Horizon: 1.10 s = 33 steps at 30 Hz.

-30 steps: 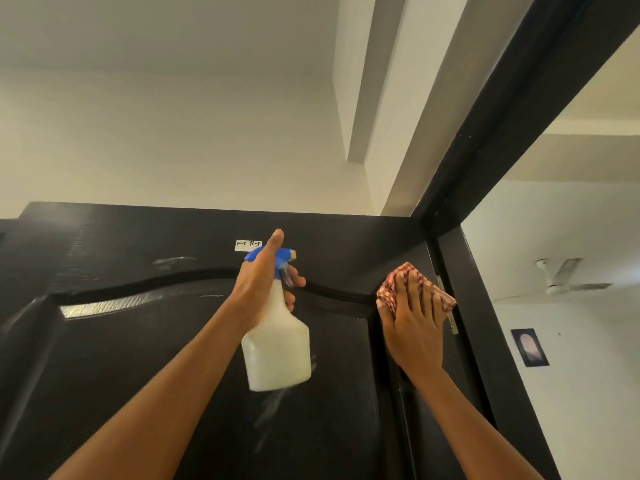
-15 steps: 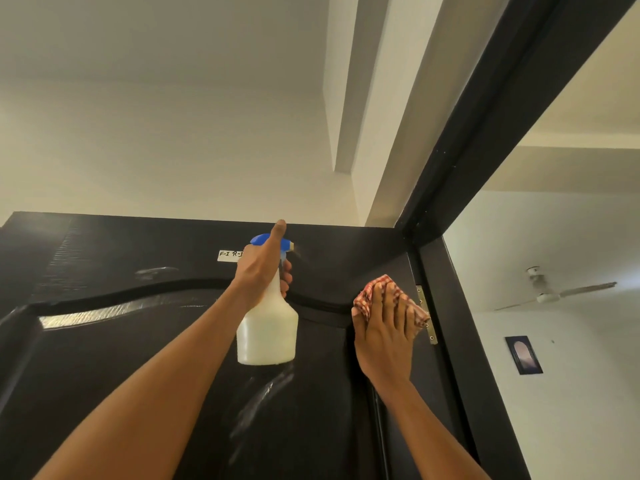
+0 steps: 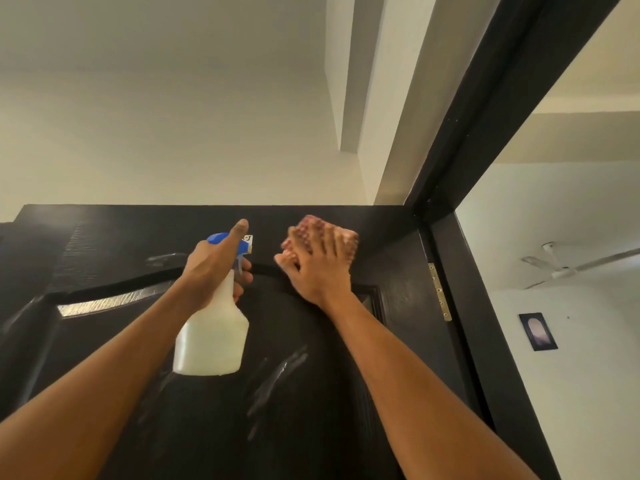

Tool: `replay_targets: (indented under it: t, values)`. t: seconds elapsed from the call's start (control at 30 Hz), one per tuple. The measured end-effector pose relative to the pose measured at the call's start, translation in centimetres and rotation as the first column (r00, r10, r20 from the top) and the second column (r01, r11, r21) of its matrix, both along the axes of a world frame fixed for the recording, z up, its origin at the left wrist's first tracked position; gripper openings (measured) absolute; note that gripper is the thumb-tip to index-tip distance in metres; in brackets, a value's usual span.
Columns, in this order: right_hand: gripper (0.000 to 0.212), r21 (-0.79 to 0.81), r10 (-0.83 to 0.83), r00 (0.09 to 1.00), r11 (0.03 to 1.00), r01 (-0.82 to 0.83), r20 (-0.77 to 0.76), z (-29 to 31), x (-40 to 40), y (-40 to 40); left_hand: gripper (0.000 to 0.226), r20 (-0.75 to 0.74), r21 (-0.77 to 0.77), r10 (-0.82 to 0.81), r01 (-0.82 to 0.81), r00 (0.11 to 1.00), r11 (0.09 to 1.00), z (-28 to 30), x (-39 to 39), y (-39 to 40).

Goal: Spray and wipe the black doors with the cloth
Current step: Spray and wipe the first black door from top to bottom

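The black door (image 3: 311, 393) fills the lower part of the view, its glossy face showing a fine wood grain and a raised, curved moulding that arches across the upper panel. Pale wet streaks slant across the panel below the hands.

The left hand (image 3: 214, 268) holds a spray bottle (image 3: 211, 341) up against the door: its grip is curled round the narrow neck, with a finger across the clear trigger and the thumb lying straight up along the blue nozzle head. The bottle is milky, translucent plastic with rounded shoulders and a flat base. A small white label (image 3: 248, 238) on the door peeks out just behind the nozzle.

The right hand (image 3: 318, 268) lies flat, fingers straight and spread, pressing a cloth (image 3: 311, 226) against the top rail of the door just beside the nozzle. The cloth is a folded, soft pad in a red and white check, blurred.

A brass hinge (image 3: 439, 292) sits on the door's right edge against the black frame (image 3: 485, 133). Beyond the frame hang a white ceiling fan (image 3: 568, 265) and a small dark-framed picture (image 3: 537, 331).
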State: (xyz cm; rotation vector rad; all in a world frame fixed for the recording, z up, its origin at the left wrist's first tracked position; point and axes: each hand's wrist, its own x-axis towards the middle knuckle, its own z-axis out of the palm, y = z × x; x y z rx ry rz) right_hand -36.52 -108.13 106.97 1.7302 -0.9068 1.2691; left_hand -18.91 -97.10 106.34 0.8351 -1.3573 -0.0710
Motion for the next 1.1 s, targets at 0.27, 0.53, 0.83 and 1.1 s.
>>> replay_targets:
  t: [0.27, 0.53, 0.83, 1.1]
  values:
    - [0.065, -0.135, -0.042, 0.99, 0.991, 0.023, -0.134, -1.5, -6.0, -2.5, 0.069, 0.014, -0.014, 0.024, -0.024, 1.0, 1.0, -1.4, -1.3, -0.3]
    - [0.082, 0.194, -0.093, 0.891, 0.981, 0.005, 0.444, 6.5, -10.6, -2.3, 0.061, 0.038, -0.131, 0.001, 0.004, 0.999, 0.991, -1.7, -3.5, 0.1]
    - [0.085, -0.124, -0.091, 0.899, 0.991, 0.042, -0.428, 4.8, -2.8, -1.2, 0.072, -0.042, -0.136, 0.079, -0.084, 0.996, 0.987, -0.8, -5.0, -0.8]
    - [0.092, 0.06, -0.143, 0.961, 0.989, 0.132, 0.235, 7.5, -14.4, -3.7, 0.059, 0.004, -0.105, 0.071, -0.07, 0.997, 0.992, -2.2, -6.4, -0.8]
